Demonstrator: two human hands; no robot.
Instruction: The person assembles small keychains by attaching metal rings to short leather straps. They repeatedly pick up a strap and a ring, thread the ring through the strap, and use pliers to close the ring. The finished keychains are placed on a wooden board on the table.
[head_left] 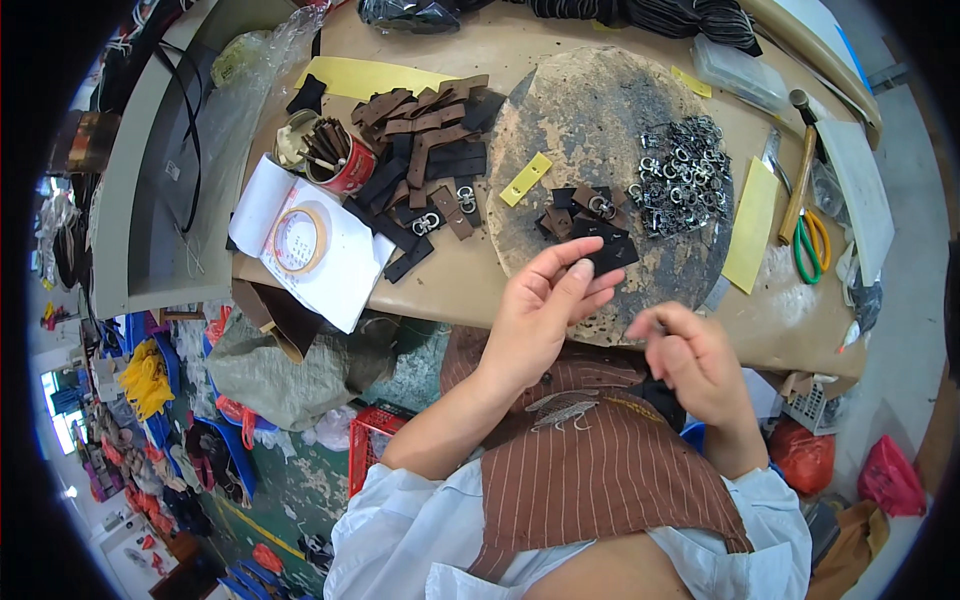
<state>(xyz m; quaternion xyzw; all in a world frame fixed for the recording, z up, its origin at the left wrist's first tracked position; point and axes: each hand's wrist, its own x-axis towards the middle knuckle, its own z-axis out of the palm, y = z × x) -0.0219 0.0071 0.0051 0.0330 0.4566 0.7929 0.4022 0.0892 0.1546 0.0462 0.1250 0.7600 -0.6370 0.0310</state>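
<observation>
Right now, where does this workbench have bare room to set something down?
Bare: the round block between short yellow strip and metal clasps, toward its far rim; the workbench's near edge between notepad and block. Crowded: under the clasps and the brown and black straps.

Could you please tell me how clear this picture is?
Head view: right hand blurred, left hand crisper; head view, left: fisheye bends the grey box, bright panel washed out; head view, corners: black vignette.
</observation>
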